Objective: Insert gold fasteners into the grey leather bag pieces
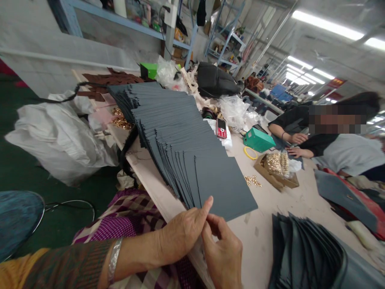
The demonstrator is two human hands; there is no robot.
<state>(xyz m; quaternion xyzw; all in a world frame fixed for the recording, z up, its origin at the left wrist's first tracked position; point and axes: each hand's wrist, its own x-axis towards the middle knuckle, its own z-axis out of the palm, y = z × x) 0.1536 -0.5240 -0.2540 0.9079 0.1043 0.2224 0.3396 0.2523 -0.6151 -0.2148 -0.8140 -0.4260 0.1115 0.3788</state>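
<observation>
My left hand, with a silver bracelet on the wrist, is closed in front of the table edge. Its thumb points up, and its other fingers are mostly hidden. Beside it, the fingers of my right hand are pinched together against the left fingertips. Whatever may lie between them is too small or covered to make out. Just beyond the hands, a long fanned stack of dark grey-blue leather-like panels overlaps across the table. To the right lies a second pile of folded dark panels.
A box of gold-coloured hardware, loose gold rings, a yellow tape roll, a green device and a red phone sit on the table. A co-worker works opposite. White sacks stand left.
</observation>
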